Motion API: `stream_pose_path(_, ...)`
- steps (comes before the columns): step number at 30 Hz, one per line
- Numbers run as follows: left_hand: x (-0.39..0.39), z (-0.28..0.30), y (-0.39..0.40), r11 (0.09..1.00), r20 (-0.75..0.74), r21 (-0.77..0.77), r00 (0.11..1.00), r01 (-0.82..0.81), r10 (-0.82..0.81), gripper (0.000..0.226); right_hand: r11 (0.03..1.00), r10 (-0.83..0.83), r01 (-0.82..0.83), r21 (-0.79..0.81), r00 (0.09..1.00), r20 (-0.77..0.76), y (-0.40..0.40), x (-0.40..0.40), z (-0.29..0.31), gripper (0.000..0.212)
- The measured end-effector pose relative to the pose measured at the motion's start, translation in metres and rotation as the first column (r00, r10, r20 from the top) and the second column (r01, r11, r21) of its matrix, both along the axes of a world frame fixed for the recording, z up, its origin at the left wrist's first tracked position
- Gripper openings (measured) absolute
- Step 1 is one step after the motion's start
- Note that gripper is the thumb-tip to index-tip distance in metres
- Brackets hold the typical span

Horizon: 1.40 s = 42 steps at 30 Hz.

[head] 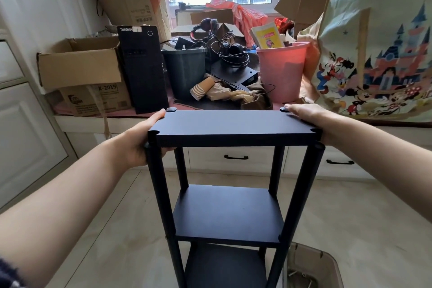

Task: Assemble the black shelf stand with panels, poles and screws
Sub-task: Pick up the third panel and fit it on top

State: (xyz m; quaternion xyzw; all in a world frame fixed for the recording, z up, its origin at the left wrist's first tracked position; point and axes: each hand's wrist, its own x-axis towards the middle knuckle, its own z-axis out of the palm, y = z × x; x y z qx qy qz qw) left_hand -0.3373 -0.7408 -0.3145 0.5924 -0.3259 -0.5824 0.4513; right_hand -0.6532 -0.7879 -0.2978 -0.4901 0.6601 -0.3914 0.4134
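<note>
Three black panels show in the head view, stacked on four black poles [161, 194] as a standing shelf stand [229, 215]; it stands upright on the pale floor [350, 229] right in front of the person, before a cluttered window ledge [77, 121]. The top panel [231, 126] is held at both short ends; the left hand [142, 140] wraps its left edge, thumb along the top and fingers curled underneath near the front-left pole; the right hand [308, 119] lies along the right edge with fingers stretched toward the far corner, and whether its lower fingers curl under the panel I cannot tell. Two round caps [171, 109] sit at the far corners of the top panel; the near corners show open notches where the pole tops meet the panel, with no cap that I can make out. I judge the step in hand to be seating or steadying the top panel, with the build nearly done; the next move likely calls for pressing the panel level onto all four poles, then fastening the two near corners while one hand steadies the frame. A cardboard box [313, 269] of leftover parts lies on the floor at the right.
</note>
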Motion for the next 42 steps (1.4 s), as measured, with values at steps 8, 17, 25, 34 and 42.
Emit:
stream_pose_path(8,0.003,-0.001,-0.009,0.998,-0.014,0.068,1.0,0.017,-0.016,0.052,0.998,0.003,-0.005,0.06,1.0,0.03,-0.018,-0.007,-0.005,0.02)
stream_pose_path(17,0.001,-0.002,-0.002,0.999,-0.052,0.006,0.998,0.034,-0.033,0.05,0.997,-0.05,0.048,0.065,0.998,0.041,-0.015,-0.007,-0.003,0.021)
stream_pose_path(25,0.006,-0.005,0.032,0.965,0.019,-0.221,0.99,0.141,-0.141,0.039,0.992,-0.122,0.122,0.02,0.992,0.019,-0.007,-0.007,-0.005,0.015)
stream_pose_path(34,0.0,0.001,0.034,0.983,0.087,-0.164,0.994,0.082,-0.068,0.02,0.992,-0.108,0.106,0.068,0.993,0.037,-0.002,-0.004,0.001,0.02)
stream_pose_path(42,0.005,0.0,0.033,0.987,0.083,-0.103,0.989,0.127,-0.118,0.027,0.952,-0.088,-0.02,0.304,0.937,0.337,0.037,-0.016,-0.001,0.028)
